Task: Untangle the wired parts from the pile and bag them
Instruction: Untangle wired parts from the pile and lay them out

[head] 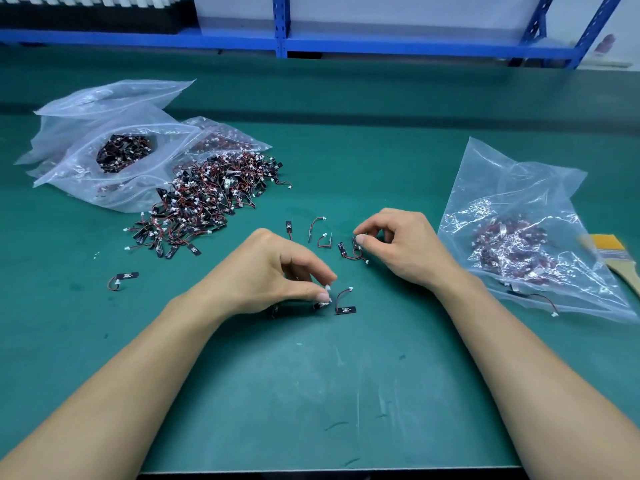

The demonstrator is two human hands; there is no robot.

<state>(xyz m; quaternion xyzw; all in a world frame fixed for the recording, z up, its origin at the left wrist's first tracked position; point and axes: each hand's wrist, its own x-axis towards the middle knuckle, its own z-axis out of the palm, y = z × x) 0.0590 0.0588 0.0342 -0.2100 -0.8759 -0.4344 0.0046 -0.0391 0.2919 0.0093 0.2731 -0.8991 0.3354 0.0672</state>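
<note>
While the hands lie apart, low over the green mat (311,393), each pinches something. The left hand (273,271) has thumb and forefinger closed on a wired part (322,301), its white plug at the fingertips. Just right of that thumb another part (345,309) lies flat on the mat, touching no finger. The right hand (405,247) pinches a second part (356,244) between thumb and forefinger; a red wire loops just below those fingertips. Between the hands and a little beyond them, a few loose parts (289,226) are scattered. The pile (207,202) sits beyond and left of the left hand, up against the left bags (86,174), which hold more parts. One stray part (123,277) lies well left of the left hand. Right of the right hand, near its wrist, lies the right bag (519,202) with parts inside, and a brush (611,252) lies past it.
</note>
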